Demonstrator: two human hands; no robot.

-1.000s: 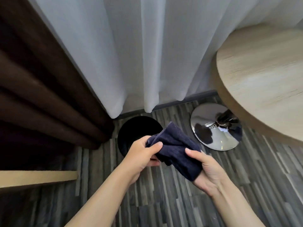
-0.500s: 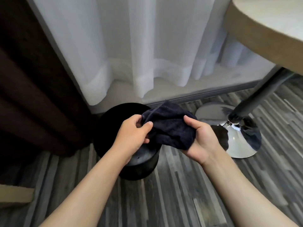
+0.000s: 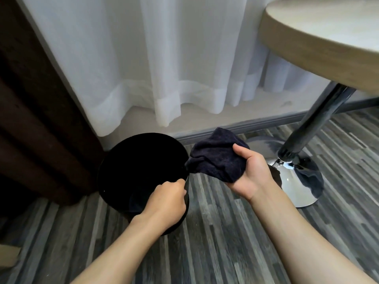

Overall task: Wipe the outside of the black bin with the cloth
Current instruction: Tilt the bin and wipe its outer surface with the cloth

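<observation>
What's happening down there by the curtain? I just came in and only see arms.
A person is about to wipe a round black plastic bin standing on the striped grey floor. The left hand grips the bin's near rim, steadying it. The right hand holds a bunched dark navy terry cloth just right of the rim. No cloth is on the bin's outer wall yet.

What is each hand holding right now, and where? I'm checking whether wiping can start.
The right hand holds the dark cloth, bunched in its palm with the thumb on top. The left hand grips the black bin at its near rim.
</observation>
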